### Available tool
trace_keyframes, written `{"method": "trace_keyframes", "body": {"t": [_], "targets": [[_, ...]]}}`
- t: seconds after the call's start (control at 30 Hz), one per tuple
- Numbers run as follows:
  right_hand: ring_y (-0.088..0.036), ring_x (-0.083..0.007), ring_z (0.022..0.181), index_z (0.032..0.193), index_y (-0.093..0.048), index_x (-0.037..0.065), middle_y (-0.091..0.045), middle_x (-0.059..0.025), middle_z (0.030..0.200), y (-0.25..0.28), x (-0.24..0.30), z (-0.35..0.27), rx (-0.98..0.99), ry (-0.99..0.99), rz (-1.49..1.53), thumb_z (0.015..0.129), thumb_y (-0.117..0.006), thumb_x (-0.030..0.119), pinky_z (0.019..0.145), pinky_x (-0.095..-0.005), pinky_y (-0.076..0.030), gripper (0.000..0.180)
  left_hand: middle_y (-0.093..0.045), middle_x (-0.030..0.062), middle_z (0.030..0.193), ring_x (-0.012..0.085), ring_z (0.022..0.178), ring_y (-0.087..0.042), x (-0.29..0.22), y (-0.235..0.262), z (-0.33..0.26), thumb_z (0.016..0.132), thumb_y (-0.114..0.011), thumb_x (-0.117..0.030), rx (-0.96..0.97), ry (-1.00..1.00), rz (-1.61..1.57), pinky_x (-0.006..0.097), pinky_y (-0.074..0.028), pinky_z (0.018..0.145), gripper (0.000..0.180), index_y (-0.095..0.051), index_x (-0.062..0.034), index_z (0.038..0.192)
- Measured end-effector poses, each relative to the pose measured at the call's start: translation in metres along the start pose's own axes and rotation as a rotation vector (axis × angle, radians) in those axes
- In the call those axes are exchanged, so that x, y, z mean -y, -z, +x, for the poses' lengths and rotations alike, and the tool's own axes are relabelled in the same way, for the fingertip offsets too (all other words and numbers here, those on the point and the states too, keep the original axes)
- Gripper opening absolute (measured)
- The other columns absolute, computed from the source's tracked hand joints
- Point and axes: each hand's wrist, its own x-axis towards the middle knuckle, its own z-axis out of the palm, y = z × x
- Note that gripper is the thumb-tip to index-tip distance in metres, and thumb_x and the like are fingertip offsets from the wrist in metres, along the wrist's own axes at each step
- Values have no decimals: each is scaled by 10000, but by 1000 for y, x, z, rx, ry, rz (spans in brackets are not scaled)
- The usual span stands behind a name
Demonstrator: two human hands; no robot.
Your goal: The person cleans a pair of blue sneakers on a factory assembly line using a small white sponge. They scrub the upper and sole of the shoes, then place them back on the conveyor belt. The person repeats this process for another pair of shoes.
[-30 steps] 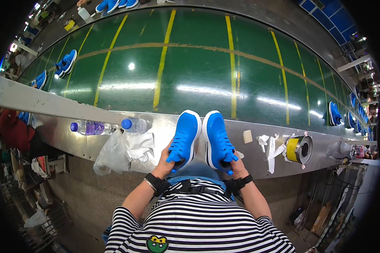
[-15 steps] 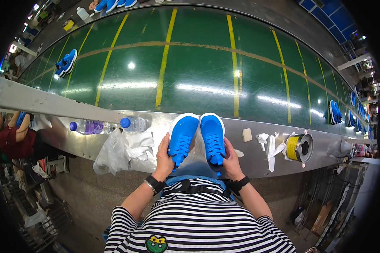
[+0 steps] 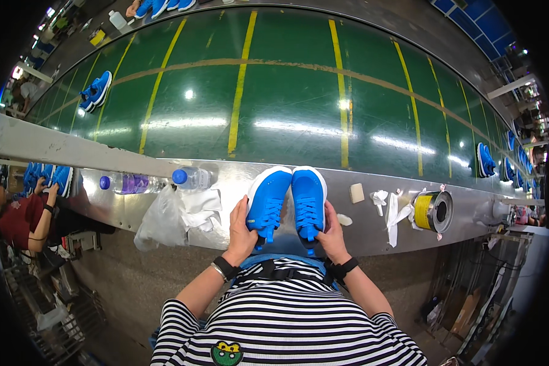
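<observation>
Holding 2 blue shoes point(image 3: 288, 204) side by side, toes away: left hand point(image 3: 241, 230) closed in a grip on the left shoe's side, right hand point(image 3: 332, 232) likewise on the right. Pair rests on the steel surface point(image 3: 372, 229) at the near edge, not yet on the green conveyor belt point(image 3: 287, 104). Further pairs point(image 3: 96, 90) already ride the belt, so placing appears left.

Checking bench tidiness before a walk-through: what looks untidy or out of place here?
Little stands out. Two plastic water bottles lie tipped on their sides on the metal ledge, beside a crumpled plastic bag drooping over its edge. The blue shoes sit neatly paired between the left hand and right hand.
</observation>
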Motion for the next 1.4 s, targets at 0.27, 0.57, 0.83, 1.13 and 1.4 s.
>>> {"method": "trace_keyframes", "body": {"t": [0.27,0.57,0.83,1.13,1.4], "targets": [[-478,-227,1142,1385,-336,15,-466,-167,1264,0,-24,4,-12,-9,-537,742,-680,47,972,-341,-381,731,-408,271,1299,400,1229,-387,16,-19,10,693,-666,-56,324,258,-64,405,-342,1039,795,-290,53,1384],[-608,-159,879,1098,-631,16,-636,-114,991,53,1,22,-119,-44,-359,848,-619,143,779,-259,-486,281,-417,226,1310,393,1247,-379,-56,14,21,705,-643,-55,231,-317,48,438,-353,1020,710,-377,-14,1363],[-597,-128,617,877,-666,11,-643,-63,705,18,13,149,-22,-19,-526,825,-670,207,577,-280,-482,202,-424,89,1378,299,1233,-427,-80,-48,27,726,-713,-235,476,-421,505,549,-272,1025,680,-444,-164,1346],[-573,-84,523,880,-636,-6,-612,-39,631,58,1,158,14,-168,-332,876,-565,107,473,-236,-465,134,-422,74,1385,281,1188,-466,-83,-53,29,714,-696,-133,502,-345,576,530,-270,1027,710,-418,-170,1365],[-552,-137,548,858,-639,19,-601,-40,620,57,33,146,26,-180,-635,873,-610,165,546,-270,-460,150,-415,76,1384,287,1190,-460,-85,-51,32,742,-666,-108,518,-330,561,532,-277,1031,652,-438,-149,1352]]}}
